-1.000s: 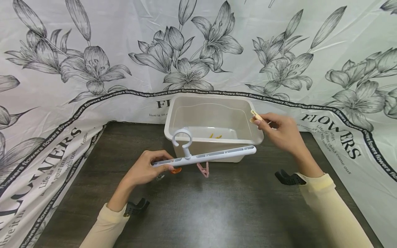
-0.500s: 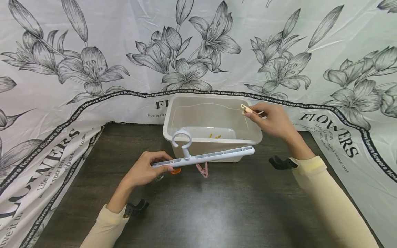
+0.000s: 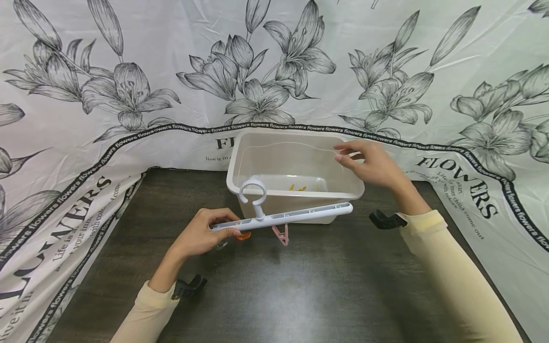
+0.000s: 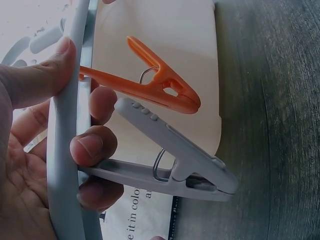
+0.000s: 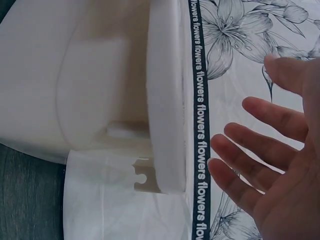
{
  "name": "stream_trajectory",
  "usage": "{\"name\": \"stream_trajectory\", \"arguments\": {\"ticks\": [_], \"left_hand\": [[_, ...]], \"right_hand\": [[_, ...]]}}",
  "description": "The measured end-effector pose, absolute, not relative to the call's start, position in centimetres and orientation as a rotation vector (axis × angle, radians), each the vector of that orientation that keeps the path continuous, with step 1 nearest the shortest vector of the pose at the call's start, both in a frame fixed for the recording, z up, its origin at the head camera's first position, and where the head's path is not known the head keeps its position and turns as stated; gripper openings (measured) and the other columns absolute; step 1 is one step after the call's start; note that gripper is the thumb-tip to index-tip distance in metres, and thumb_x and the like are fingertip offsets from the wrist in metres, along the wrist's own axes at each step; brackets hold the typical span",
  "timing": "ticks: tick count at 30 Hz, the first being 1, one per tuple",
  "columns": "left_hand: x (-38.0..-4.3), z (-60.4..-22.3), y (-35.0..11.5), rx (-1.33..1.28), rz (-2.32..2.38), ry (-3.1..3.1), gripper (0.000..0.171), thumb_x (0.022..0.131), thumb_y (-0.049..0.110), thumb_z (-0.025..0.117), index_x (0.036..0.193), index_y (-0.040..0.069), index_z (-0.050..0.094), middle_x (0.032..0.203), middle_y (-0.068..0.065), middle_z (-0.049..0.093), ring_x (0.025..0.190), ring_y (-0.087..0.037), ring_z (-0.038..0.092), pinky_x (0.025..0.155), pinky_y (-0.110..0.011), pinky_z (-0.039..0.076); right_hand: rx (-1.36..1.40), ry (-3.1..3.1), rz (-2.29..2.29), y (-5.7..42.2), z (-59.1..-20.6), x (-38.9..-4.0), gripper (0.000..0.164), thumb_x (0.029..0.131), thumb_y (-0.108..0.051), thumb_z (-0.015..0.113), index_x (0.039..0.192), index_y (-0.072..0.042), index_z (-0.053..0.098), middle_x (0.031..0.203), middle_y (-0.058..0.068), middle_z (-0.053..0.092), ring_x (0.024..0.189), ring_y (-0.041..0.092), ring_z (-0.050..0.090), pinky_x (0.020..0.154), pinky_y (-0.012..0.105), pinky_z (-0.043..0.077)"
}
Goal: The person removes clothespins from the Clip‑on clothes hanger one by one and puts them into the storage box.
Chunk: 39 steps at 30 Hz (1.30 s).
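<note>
My left hand (image 3: 208, 233) grips the left end of a pale blue-grey clothes hanger (image 3: 300, 216), thumb on one side and fingers on the other. From the hanger hang an orange clothes peg (image 4: 160, 82), a grey clothes peg (image 4: 170, 160) beside the fingers, and a pink clothes peg (image 3: 281, 235) near the middle. My right hand (image 3: 371, 162), fingers extended and holding nothing, is over the right side of a cream plastic bin (image 3: 296, 195). Yellow clothes pegs (image 3: 302, 188) lie on the bin's floor, partly hidden by its front rim.
The bin stands on a dark wood-grain table (image 3: 300, 286), against a white flower-printed cloth (image 3: 206, 95). The hanger is in front of the bin's near wall, its hook (image 3: 253, 190) pointing up.
My right hand moved left over the bin with a cream clothes peg, then let go of it; its fingers are now spread. The left hand and hanger stay nearly still.
</note>
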<state>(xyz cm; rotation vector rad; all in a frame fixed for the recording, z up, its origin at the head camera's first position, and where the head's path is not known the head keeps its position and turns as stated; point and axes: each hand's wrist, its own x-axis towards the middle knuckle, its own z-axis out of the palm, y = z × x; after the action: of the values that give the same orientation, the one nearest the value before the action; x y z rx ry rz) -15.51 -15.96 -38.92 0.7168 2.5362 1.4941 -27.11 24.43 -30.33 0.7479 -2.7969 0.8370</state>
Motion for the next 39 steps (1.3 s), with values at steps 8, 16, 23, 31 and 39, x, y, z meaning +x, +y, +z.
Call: {"name": "stream_trajectory", "arguments": {"ticks": [8,16,23,31,39], "left_hand": [[-15.6,-39.1,-15.9,0.705,1.490,2.540,0.014,0.083,0.022,0.073,0.096,0.018,0.069,0.081,-0.005,0.072,0.067,-0.013,0.062,0.060,-0.028,0.048],[-15.5,-39.0,-15.7,0.707,1.502,2.543,0.017,0.083,0.026,0.072,0.096,0.018,0.069,0.081,-0.006,0.072,0.067,-0.015,0.061,0.058,-0.028,0.048],[-15.4,-38.7,-15.8,0.726,1.518,2.550,0.019,0.082,0.027,0.072,0.097,0.016,0.069,0.080,-0.007,0.072,0.065,-0.019,0.060,0.057,-0.028,0.047],[-15.2,-38.4,-15.8,0.763,1.516,2.579,0.017,0.083,0.020,0.072,0.098,0.013,0.068,0.080,-0.007,0.072,0.060,-0.014,0.056,0.053,-0.027,0.045],[-15.6,-39.2,-16.0,0.740,1.536,2.578,0.018,0.083,0.020,0.073,0.100,0.016,0.068,0.081,-0.003,0.072,0.064,-0.020,0.058,0.055,-0.028,0.046]], "right_hand": [[0.826,-2.787,0.894,25.2,-30.9,-25.9,0.046,0.092,-0.040,0.059,0.135,-0.025,0.050,0.137,-0.003,0.051,0.121,0.024,0.050,0.096,0.043,0.043],[0.790,-2.791,0.903,25.9,-31.3,-24.1,0.055,0.090,-0.039,0.061,0.141,-0.028,0.042,0.144,-0.005,0.043,0.122,0.027,0.050,0.098,0.045,0.041],[0.805,-2.756,0.919,26.4,-31.8,-22.5,0.059,0.090,-0.035,0.063,0.143,-0.032,0.037,0.142,-0.004,0.045,0.121,0.029,0.050,0.098,0.046,0.041],[0.821,-2.688,0.955,26.4,-32.1,-20.1,0.063,0.089,-0.020,0.066,0.143,-0.029,0.037,0.138,0.000,0.049,0.121,0.027,0.051,0.096,0.042,0.042],[0.820,-2.620,1.046,25.2,-30.8,-16.7,0.062,0.086,-0.007,0.067,0.142,-0.014,0.040,0.136,0.005,0.051,0.118,0.010,0.052,0.094,0.016,0.040]]}}
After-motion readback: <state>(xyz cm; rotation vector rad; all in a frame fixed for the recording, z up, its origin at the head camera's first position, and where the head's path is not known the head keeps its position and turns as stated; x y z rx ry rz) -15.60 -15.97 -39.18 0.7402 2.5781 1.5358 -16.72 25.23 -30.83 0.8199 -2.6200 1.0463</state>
